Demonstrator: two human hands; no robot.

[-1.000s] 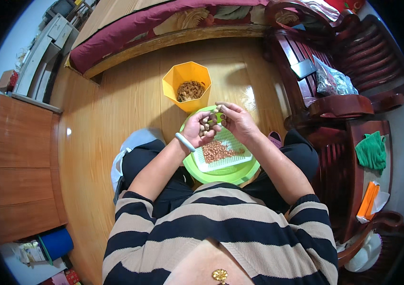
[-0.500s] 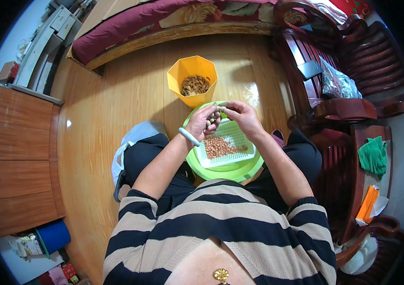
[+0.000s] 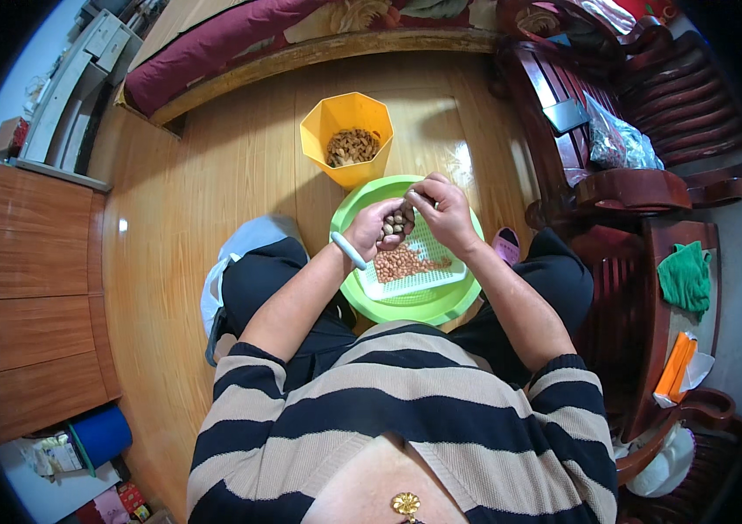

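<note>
- the left hand curls its fingers around several small, tan-brown nuts in shell
- the right hand is just beside the left fingertips, its fingers bent; if they grasp something, i cannot tell
- many loose, reddish-tan kernels lie in the white, rectangular, perforated plastic basket inside the round, light-green plastic basin; these look done
- brown shell pieces lie in the yellow, many-sided plastic bin
- the nuts in the palm seem left to open
</note>
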